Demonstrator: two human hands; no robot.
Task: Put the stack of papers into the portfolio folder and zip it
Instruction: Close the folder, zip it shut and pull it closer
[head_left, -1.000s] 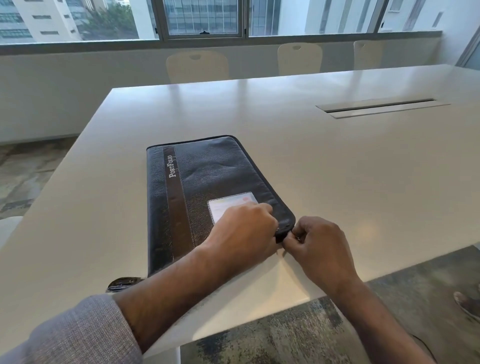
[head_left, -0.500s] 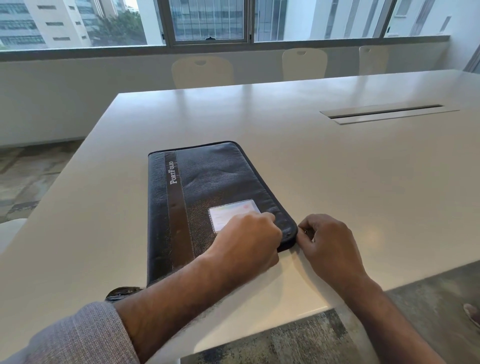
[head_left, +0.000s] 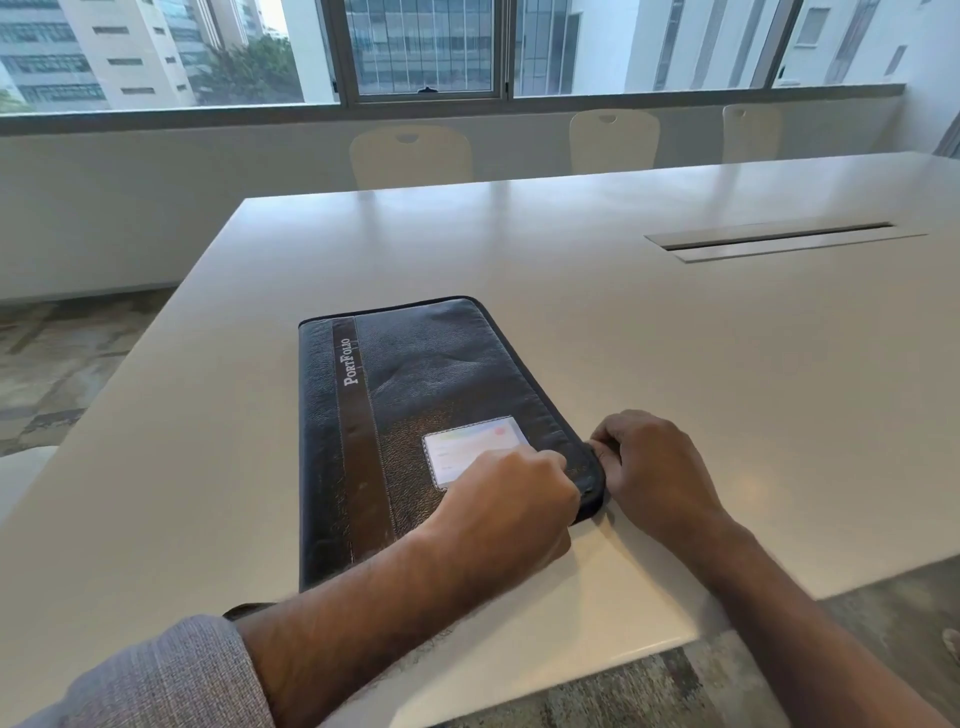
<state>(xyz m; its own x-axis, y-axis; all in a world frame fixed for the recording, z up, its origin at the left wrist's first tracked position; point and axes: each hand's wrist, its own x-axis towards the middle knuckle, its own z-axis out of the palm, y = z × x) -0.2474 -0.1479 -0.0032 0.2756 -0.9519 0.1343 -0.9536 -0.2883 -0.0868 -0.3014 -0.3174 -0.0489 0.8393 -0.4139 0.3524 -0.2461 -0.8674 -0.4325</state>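
The dark portfolio folder (head_left: 415, 405) lies closed and flat on the white table (head_left: 675, 374), with a brown strip reading "PortFolio" and a clear card window on its cover. My left hand (head_left: 511, 499) rests as a closed fist on the folder's near right corner, pressing it down. My right hand (head_left: 657, 467) sits against the folder's right edge just past that corner, fingers pinched at the zip; the pull itself is hidden. No papers are visible.
A long cable slot (head_left: 779, 241) is set into the table at the far right. Three pale chairs (head_left: 410, 156) stand along the far side under the windows. The table's near edge runs just below my forearms.
My right hand has slid from the folder's near corner a little way up its right edge. My left hand stays on the corner. The view has tilted down slightly.
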